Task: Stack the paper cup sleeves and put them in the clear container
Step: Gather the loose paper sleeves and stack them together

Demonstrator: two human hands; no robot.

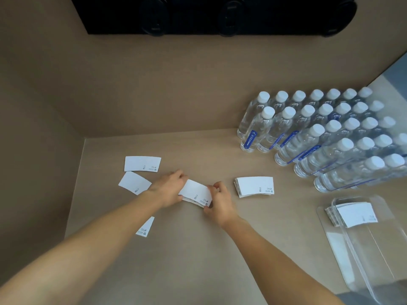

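Observation:
A small stack of flat white paper cup sleeves (195, 192) lies at the middle of the tan table. My left hand (169, 188) grips its left end and my right hand (220, 200) pinches its right end. A thicker stack of sleeves (255, 186) rests just to the right. Loose single sleeves lie to the left: one sleeve (142, 164) at the back, another sleeve (134, 182) beside my left wrist, and a third sleeve (145, 227) partly hidden under my left forearm. The clear container (378, 249) stands at the right edge with a stack of sleeves (352, 214) inside it.
Several rows of water bottles (319, 133) with white caps fill the back right of the table. A tan wall rises behind and to the left. A black panel (220, 14) hangs high on the back wall.

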